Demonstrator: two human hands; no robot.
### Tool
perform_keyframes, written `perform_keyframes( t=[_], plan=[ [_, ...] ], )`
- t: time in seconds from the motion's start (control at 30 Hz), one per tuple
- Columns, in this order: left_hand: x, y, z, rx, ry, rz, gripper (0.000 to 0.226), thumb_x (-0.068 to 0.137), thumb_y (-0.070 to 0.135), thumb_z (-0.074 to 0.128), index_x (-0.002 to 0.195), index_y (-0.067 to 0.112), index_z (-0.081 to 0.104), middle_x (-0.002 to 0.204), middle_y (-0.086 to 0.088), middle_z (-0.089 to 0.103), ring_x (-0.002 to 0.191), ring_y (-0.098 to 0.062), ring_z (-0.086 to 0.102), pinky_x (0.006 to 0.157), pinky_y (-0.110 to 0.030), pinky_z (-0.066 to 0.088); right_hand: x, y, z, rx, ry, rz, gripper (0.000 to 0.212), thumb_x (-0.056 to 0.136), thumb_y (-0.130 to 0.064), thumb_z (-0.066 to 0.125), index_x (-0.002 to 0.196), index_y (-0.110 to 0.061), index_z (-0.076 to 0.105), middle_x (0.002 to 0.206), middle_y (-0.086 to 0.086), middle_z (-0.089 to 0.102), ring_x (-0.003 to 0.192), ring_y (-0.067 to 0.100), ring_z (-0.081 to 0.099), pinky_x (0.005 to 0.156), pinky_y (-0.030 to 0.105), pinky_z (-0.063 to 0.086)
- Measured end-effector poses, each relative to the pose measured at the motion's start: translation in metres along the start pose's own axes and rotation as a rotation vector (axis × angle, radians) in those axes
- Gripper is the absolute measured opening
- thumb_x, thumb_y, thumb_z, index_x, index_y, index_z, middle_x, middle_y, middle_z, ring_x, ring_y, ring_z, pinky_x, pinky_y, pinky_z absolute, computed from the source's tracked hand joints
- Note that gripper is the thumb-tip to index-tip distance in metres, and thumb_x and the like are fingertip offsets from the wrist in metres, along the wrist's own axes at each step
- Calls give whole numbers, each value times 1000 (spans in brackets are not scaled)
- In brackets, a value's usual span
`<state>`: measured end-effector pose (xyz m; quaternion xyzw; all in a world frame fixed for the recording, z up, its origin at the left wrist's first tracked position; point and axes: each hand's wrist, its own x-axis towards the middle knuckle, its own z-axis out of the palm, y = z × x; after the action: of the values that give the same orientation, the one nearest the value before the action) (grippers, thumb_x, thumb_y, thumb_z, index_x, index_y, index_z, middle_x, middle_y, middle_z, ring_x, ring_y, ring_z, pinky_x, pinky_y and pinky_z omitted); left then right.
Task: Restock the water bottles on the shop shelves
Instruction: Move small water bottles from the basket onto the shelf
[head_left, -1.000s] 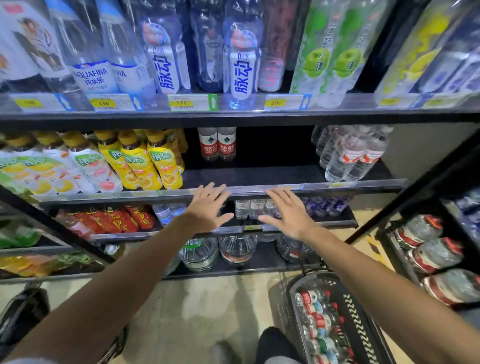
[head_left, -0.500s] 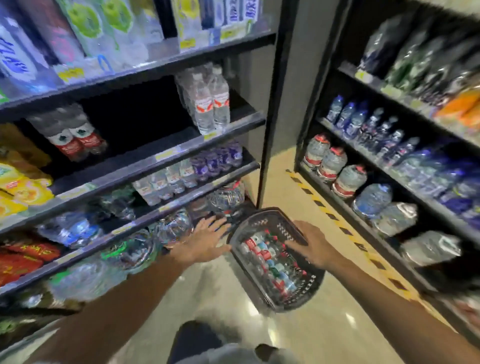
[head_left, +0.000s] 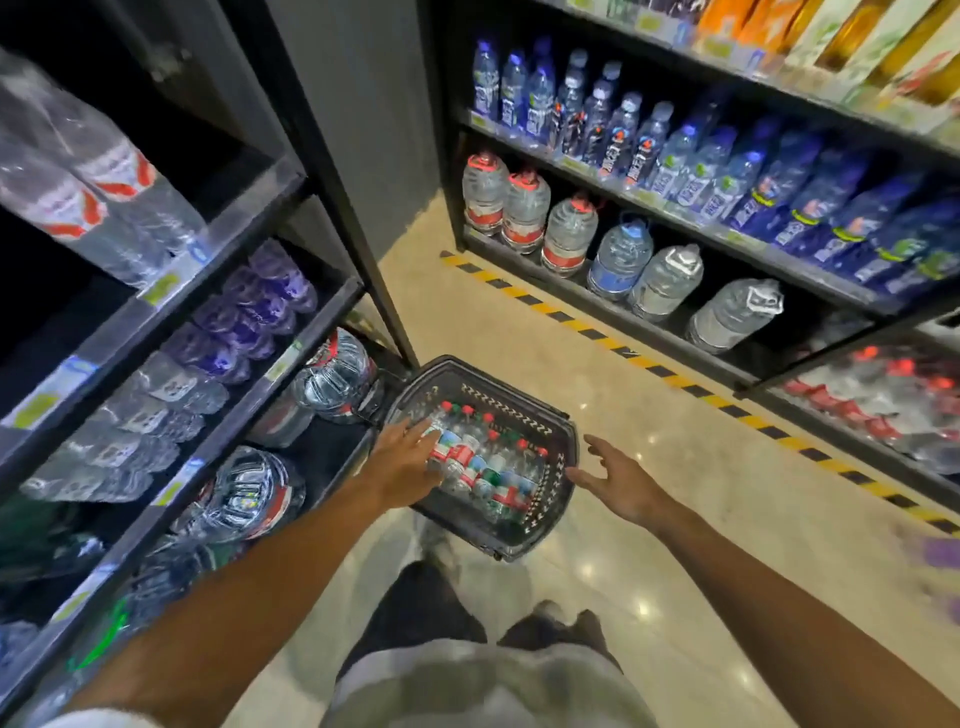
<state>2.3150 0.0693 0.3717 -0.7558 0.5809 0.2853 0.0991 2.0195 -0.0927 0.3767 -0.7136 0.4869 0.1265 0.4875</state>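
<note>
While I look down at the floor, much of the left shelves (head_left: 171, 332) smears with motion blur, so I cannot read any price tag or label there. I make out clear bottles with red-and-white bands up top, purple-wrapped packs (head_left: 249, 312) lower, and big jugs (head_left: 337, 379) on the bottom shelf.

My left hand (head_left: 405, 460) reaches into the basket (head_left: 563, 447) on the floor, fingers extended and lying over the small water bottles (head_left: 483, 462); whether it grips one, I cannot tell, since the fingers cover the spot. Those bottles lie packed in the basket, red caps and red-and-green labels showing, the print too small to read.

My right hand (head_left: 621, 480) hovers just beside the basket's right rim, fingers spread, holding nothing.

Across the striped floor tape (head_left: 587, 327), the right shelves (head_left: 727, 239) hold blue-labelled bottles (head_left: 675, 166) above and large jugs (head_left: 524, 208) with red bands below. Their writing is not legible. Further right, everything blurs and the edge cuts it off.
</note>
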Motion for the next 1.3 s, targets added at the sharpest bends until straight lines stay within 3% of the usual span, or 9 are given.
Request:
perform_keyframes(
  t=[0.1, 0.33, 0.53, 0.63, 0.7, 0.77, 1.03, 1.17, 1.3],
  plan=[
    [42, -26, 11, 33, 8, 28, 57, 97, 46, 51, 146, 18, 45, 153, -6, 45, 142, -31, 39, 118, -40, 31, 30, -2, 24, 64, -21, 123, 88, 88, -61, 66, 159, -21, 32, 159, 8, 44, 143, 30, 45, 114, 40, 39],
    [156, -85, 98, 43, -149, 12, 73, 99, 55, 44, 160, 24, 19, 169, -2, 16, 154, -30, 15, 125, -44, 13, 146, 32, 109, 190, -6, 249, 56, 93, -36, 73, 142, -21, 51, 129, -3, 66, 111, 14, 62, 89, 23, 43],
    [242, -113, 223, -141, -121, 52, 72, 94, 41, 65, 155, 13, 38, 158, -11, 43, 146, -35, 38, 121, -50, 31, 272, 116, 210, 150, -4, 264, 52, 99, -29, 67, 145, -16, 46, 122, -5, 56, 110, 11, 56, 76, -3, 30],
    [278, -122, 284, -148, -188, 52, 70, 97, 44, 59, 157, 18, 34, 161, -7, 36, 150, -29, 31, 122, -48, 27, 324, 159, 256, 186, -3, 329, 69, 93, -27, 74, 150, -11, 39, 136, 3, 57, 124, 20, 57, 95, 9, 33],
    [300, -130, 319, -162, -197, 20, 69, 98, 46, 56, 157, 21, 32, 164, -3, 32, 153, -25, 24, 123, -48, 25, 356, 186, 282, 294, -3, 415, 81, 90, -33, 77, 154, -11, 33, 148, 9, 52, 132, 30, 55, 109, 35, 45],
    [317, -132, 344, -187, -203, -9, 70, 99, 44, 55, 159, 21, 29, 165, -2, 28, 155, -24, 17, 125, -49, 19, 378, 207, 306, 339, 61, 482, 87, 86, -38, 79, 154, -15, 30, 150, 11, 50, 133, 33, 54, 106, 51, 50],
    [338, -118, 393, -365, -232, -117, 80, 95, 53, 47, 161, 19, 18, 165, -1, 25, 156, -22, 10, 125, -48, 22, 408, 220, 374, 268, 375, 647, 109, 67, -46, 91, 151, -20, 28, 150, 7, 36, 136, 29, 43, 101, 56, 51],
    [347, -113, 394, -523, -209, -214, 77, 91, 44, 60, 157, 18, 29, 156, -3, 38, 149, -23, 28, 119, -52, 34, 404, 233, 365, 352, 360, 596, 98, 69, -38, 92, 149, -23, 37, 147, 6, 41, 133, 26, 45, 103, 51, 51],
    [354, -103, 392, -554, -195, -283, 76, 89, 34, 72, 153, 19, 34, 147, -4, 43, 140, -24, 40, 112, -47, 41, 394, 237, 345, 451, 203, 531, 67, 81, -29, 84, 139, -24, 50, 135, 7, 56, 124, 26, 58, 98, 49, 56]
  ],
)
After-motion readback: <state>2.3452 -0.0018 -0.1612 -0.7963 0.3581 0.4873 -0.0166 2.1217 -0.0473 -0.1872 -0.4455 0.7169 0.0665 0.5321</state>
